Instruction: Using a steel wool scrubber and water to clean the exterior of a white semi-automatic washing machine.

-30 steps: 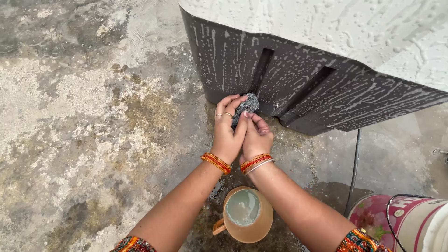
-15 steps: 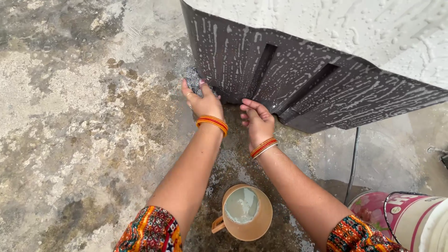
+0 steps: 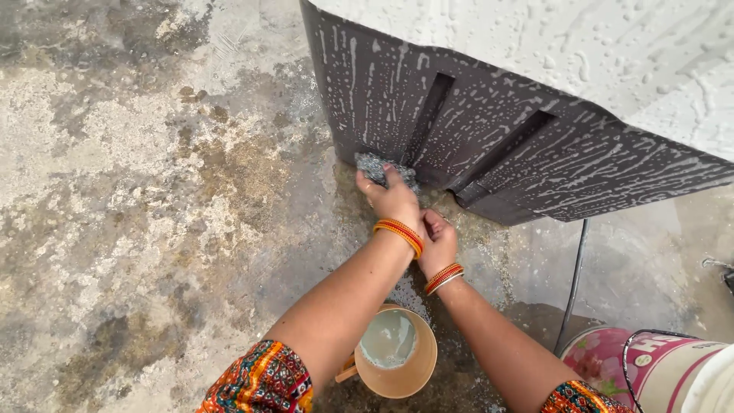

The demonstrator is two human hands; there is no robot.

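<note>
Grey steel-wool scrubbing pad (image 3: 380, 167) pressed against the bottom edge of the dark, soap-streaked appliance panel (image 3: 489, 145).

The left hand (image 3: 394, 200) clasps the pad, fingers closed over it, an orange bangle at the wrist. The right hand (image 3: 437, 243) sits just beside and below it, loosely curled and holding nothing, near the wet concrete floor (image 3: 138, 191). A tan plastic mug of cloudy water (image 3: 395, 353) stands beneath the forearms; a pink flowered bucket (image 3: 650, 371) is at lower right.
</note>
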